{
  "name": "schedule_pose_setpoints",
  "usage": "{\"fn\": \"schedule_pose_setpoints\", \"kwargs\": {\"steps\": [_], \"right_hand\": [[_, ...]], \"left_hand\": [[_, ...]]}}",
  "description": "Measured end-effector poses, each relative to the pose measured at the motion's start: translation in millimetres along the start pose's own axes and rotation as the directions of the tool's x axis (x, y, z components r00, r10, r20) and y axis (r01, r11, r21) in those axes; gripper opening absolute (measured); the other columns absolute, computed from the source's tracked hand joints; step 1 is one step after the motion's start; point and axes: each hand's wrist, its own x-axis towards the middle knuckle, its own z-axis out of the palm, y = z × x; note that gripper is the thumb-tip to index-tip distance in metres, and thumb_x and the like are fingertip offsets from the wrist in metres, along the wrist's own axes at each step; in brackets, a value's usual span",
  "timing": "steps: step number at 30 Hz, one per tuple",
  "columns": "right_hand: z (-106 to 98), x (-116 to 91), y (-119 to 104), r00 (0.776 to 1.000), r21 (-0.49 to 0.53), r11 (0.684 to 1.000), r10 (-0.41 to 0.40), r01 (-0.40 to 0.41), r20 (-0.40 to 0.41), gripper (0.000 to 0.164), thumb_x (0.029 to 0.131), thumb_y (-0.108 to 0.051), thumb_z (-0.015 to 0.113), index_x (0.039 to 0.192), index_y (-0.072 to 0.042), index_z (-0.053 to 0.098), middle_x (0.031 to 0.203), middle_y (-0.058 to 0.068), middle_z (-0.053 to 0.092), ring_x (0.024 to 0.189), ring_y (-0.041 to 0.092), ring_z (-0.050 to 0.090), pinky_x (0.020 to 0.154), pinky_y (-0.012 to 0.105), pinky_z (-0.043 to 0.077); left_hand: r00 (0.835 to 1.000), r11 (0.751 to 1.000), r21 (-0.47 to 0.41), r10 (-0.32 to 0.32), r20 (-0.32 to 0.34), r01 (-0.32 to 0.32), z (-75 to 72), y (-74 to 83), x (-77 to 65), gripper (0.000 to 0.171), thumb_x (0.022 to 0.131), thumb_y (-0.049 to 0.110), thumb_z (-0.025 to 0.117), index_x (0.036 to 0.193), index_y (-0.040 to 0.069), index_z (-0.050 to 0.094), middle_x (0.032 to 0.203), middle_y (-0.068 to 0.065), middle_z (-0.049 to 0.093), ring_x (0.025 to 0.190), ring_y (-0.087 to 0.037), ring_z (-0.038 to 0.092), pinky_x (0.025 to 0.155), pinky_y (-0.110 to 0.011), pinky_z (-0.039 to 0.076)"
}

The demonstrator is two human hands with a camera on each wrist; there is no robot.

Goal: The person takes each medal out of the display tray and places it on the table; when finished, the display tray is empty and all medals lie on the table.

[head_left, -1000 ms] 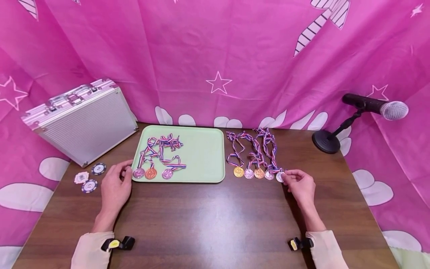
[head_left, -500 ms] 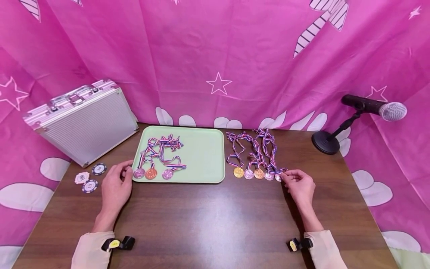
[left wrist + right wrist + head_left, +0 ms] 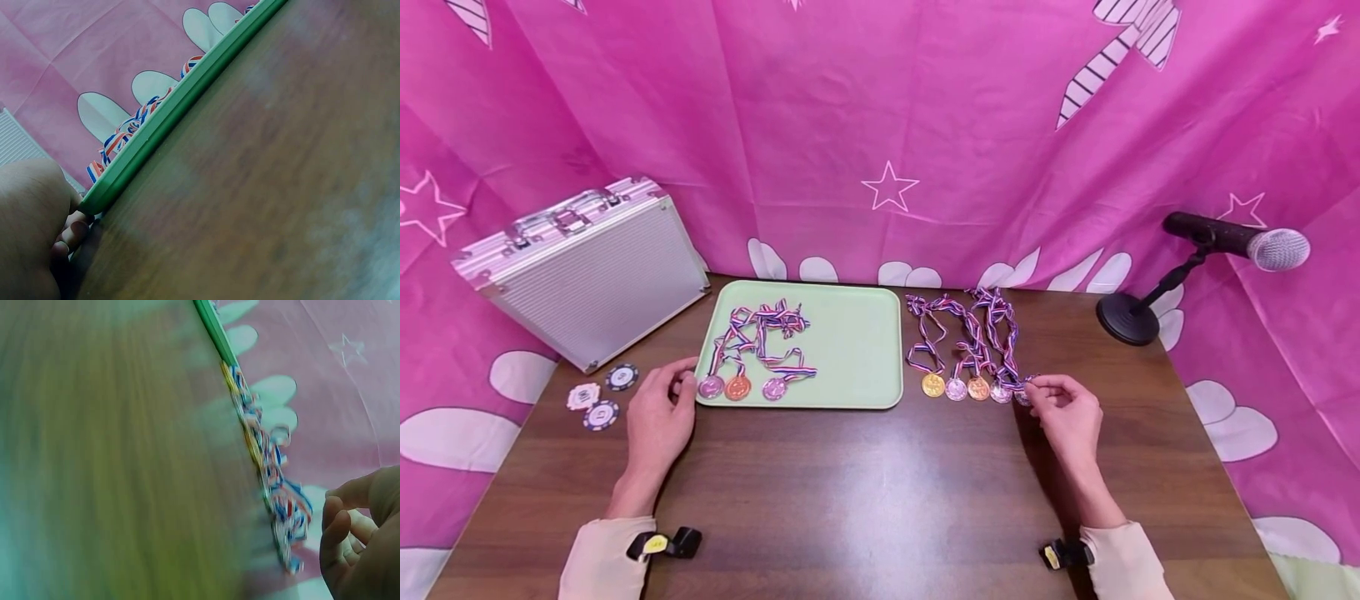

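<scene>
At the left corner of the light green tray [image 3: 857, 350], my left hand [image 3: 661, 417] grips the rim. The left wrist view shows fingers [image 3: 74, 232] curled beneath the tray's corner. A bronze medal [image 3: 737, 387] lies inside between two silvery ones, ribbons tangled behind them. Right of the tray several medals form a row, from a gold medal [image 3: 933, 384] to a silver medal [image 3: 1022, 398] at the end. Beside that last one hovers my right hand [image 3: 1067, 417], loosely curled. In the right wrist view nothing shows between its fingers, and it stands apart from the ribbons [image 3: 292, 503].
A silver case [image 3: 602, 283] stands at the back left, with three poker chips [image 3: 600, 415] before it. At the back right is a microphone [image 3: 1232, 237] on a black stand. A pink curtain [image 3: 820, 133] hangs behind the brown table [image 3: 865, 500].
My right hand has shifted the end silver medal and its ribbon slightly left, then let go of it. The left hand and tray have stayed put.
</scene>
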Motion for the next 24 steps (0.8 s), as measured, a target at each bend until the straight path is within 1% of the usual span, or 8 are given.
{"fn": "schedule_pose_setpoints", "kwargs": {"steps": [5,11,13,17,20,24], "right_hand": [[21,-7,-13,0.996,0.016,0.997,-0.071,0.07,0.056,0.009,0.094,0.001,0.084,0.101,0.006,0.081,0.078,0.006,0.076,0.056,0.0,0.065,0.053,0.017,0.051],[49,-18,-26,0.978,-0.001,0.986,-0.165,0.166,0.13,0.008,0.091,0.0,0.085,0.098,0.003,0.081,0.081,0.013,0.076,0.064,0.001,0.061,0.06,0.014,0.047],[59,-22,-31,0.97,0.037,0.984,-0.179,0.175,0.163,0.007,0.092,0.001,0.084,0.098,0.004,0.081,0.082,0.015,0.075,0.064,0.003,0.06,0.06,0.014,0.047],[81,-32,-41,0.957,0.114,0.981,-0.182,0.16,0.224,0.005,0.094,0.003,0.083,0.098,0.004,0.08,0.079,0.018,0.074,0.058,0.008,0.061,0.053,0.018,0.048],[98,-41,-49,0.941,0.127,0.979,-0.19,0.159,0.282,0.005,0.095,0.001,0.083,0.098,0.003,0.08,0.077,0.017,0.075,0.053,0.014,0.063,0.048,0.022,0.049],[120,-52,-62,0.907,0.121,0.971,-0.236,0.206,0.348,0.006,0.094,-0.001,0.084,0.099,0.0,0.08,0.081,0.012,0.077,0.055,0.011,0.063,0.048,0.024,0.052]], "left_hand": [[1.0,1.0,-0.002,-0.004,0.003,0.004,0.3,1.7,-0.5,0.033,0.112,0.015,0.057,0.138,0.003,0.074,0.108,-0.017,0.065,0.091,-0.026,0.053,0.077,-0.035,0.035],[1.0,1.0,0.0,0.007,-0.008,-0.007,1.3,2.8,-0.8,0.032,0.112,0.013,0.058,0.136,0.002,0.075,0.106,-0.017,0.065,0.089,-0.026,0.054,0.077,-0.036,0.035],[1.0,1.0,0.002,0.001,-0.004,-0.001,0.6,3.2,-0.5,0.032,0.112,0.013,0.058,0.137,0.002,0.075,0.106,-0.017,0.065,0.09,-0.026,0.054,0.077,-0.036,0.035],[1.0,1.0,0.006,-0.004,0.001,0.004,-0.2,3.3,-0.2,0.032,0.112,0.014,0.058,0.137,0.003,0.074,0.108,-0.017,0.065,0.09,-0.026,0.054,0.077,-0.035,0.035],[1.0,1.0,0.005,-0.006,0.001,0.006,-0.3,3.1,-0.6,0.032,0.112,0.014,0.058,0.137,0.003,0.075,0.108,-0.017,0.066,0.091,-0.025,0.054,0.077,-0.035,0.035],[1.0,1.0,0.002,-0.005,-0.005,0.005,-1.0,3.2,-0.7,0.032,0.112,0.013,0.058,0.137,0.003,0.075,0.107,-0.017,0.065,0.09,-0.025,0.054,0.077,-0.035,0.035]]}}
